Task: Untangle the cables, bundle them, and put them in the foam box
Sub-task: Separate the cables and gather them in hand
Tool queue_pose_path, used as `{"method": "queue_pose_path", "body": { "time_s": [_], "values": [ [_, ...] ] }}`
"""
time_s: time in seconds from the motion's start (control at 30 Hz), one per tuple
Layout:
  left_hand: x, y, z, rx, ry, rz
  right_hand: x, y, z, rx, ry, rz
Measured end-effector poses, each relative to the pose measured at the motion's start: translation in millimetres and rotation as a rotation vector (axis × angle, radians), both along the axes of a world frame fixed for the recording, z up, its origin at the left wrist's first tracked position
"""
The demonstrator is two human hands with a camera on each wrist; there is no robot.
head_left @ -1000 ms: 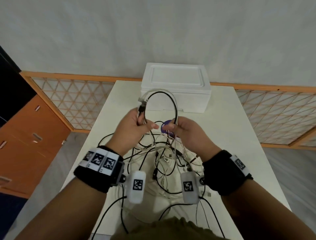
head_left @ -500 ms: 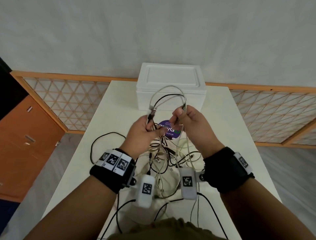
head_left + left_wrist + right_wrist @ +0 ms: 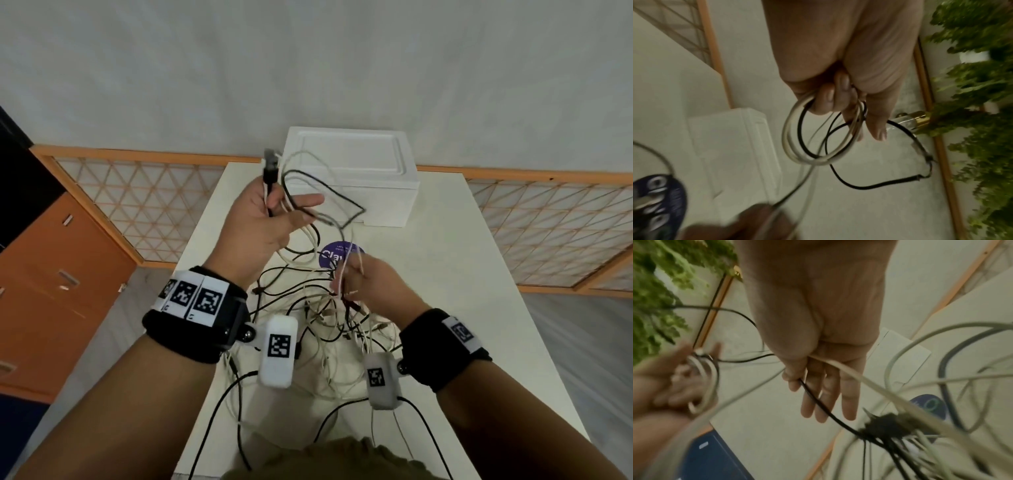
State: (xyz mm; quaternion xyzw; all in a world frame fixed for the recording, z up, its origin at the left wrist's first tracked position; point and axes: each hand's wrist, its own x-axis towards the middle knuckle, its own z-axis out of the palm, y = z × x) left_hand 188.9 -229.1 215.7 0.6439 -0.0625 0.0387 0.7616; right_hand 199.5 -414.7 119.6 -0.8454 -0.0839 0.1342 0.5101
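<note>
Cables, mixed black and white, in three lots.

Lot one: coil of white and black loops, raised above the tabletop in the left hand. Fingers curl round the gathered loops, as the left wrist view shows; thumb and forefinger reach outward. A dark plug stands up above the fist.

Lot two: strands running from the coil down to the right hand, which sits lower and nearer the body. Thumb pinches a white lead and a black lead against the fingers, which are otherwise nearly straight in the right wrist view.

Lot three: tangle of loose cables lying on the tabletop under and between both wrists, several leads trailing off the near edge.

Foam box: white, lid on, at the far end of the tabletop, well apart from the tangle. A round purple sticker lies between box and tangle.

Step in hand, by my reading: winding freed leads into a bundle, untangling only part done. Next move likely calls for the right hand to feed its strands up onto the coil without dragging the knot along. The box lid must come off before anything goes in.
</note>
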Motion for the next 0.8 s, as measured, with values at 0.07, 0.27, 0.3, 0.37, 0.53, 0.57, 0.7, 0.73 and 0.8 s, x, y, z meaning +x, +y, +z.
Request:
{"method": "queue_pose_path", "body": {
  "time_s": [0.07, 0.27, 0.3, 0.37, 0.53, 0.57, 0.7, 0.73, 0.8],
  "values": [
    [-3, -4, -21, -0.038, 0.051, 0.001, -1, 2, 16, 0.278, 0.092, -0.107],
    [-19, -34, -121, -0.039, 0.418, 0.039, -5, 4, 59, 0.677, 0.030, -0.123],
    [-22, -38, -132, 0.154, 0.398, -0.014, -6, 3, 66, 0.751, 0.040, -0.119],
    [-21, -40, -151, 0.611, 0.292, -0.100, -8, 1, 80, 0.823, -0.016, -0.137],
    [4, -10, -166, 0.829, 0.367, -0.078, -5, -34, 89, 0.703, -0.145, -0.221],
    [8, -2, -163, 0.752, 0.387, -0.060, -2, -46, 87, 0.536, -0.159, -0.234],
    [18, 25, -138, 0.385, 0.369, 0.090, 6, -116, 49, -0.498, -0.179, -0.216],
    [18, 30, -133, 0.283, 0.376, 0.143, 4, -138, 36, -0.719, -0.102, -0.196],
    [18, 38, -122, 0.073, 0.399, 0.202, -3, -174, 10, -1.082, 0.122, -0.132]
  ]
}}
